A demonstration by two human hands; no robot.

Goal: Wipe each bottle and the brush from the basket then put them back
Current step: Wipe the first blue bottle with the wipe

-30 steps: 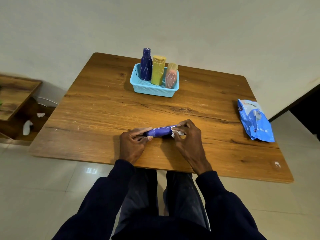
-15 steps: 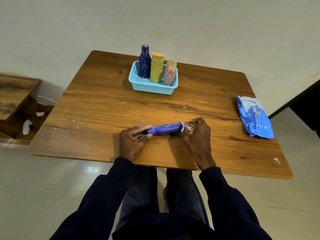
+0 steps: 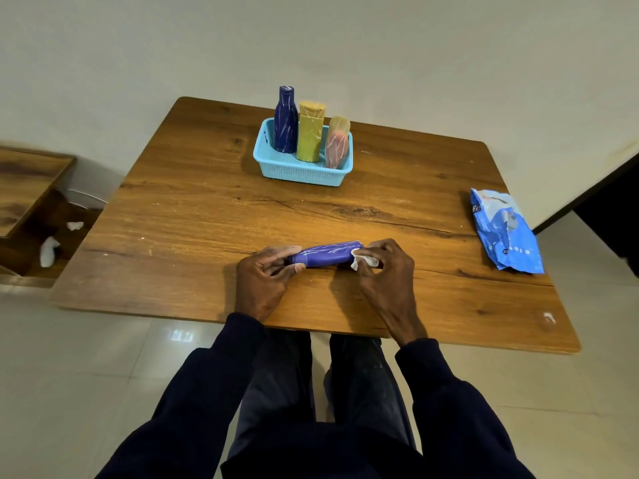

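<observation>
Left fingers (image 3: 287,251) pinch the purple bottle (image 3: 323,254) at its neck so right fingers (image 3: 377,252), gripping a wipe (image 3: 363,262), can rub its base

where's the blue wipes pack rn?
Head view: blue wipes pack lies at the table's right edge, right of the right hand, apart from it.

- purple bottle (image 3: 325,258): violet body, marked with thin pale streaks
- wipe (image 3: 364,261): white
- basket (image 3: 301,172): light blue, walls patterned with fine mesh
- dark blue bottle (image 3: 286,121): crossed by pale lines
- yellow bottle (image 3: 310,133): mustard, faint pale streaks
- pink bottle (image 3: 337,148): salmon, pale lines, topped in yellowish tone
- table (image 3: 207,219): warm brown wood grain, dark knots
- packet (image 3: 505,233): blue, patched with white
- sleeves (image 3: 207,392): dark navy
</observation>
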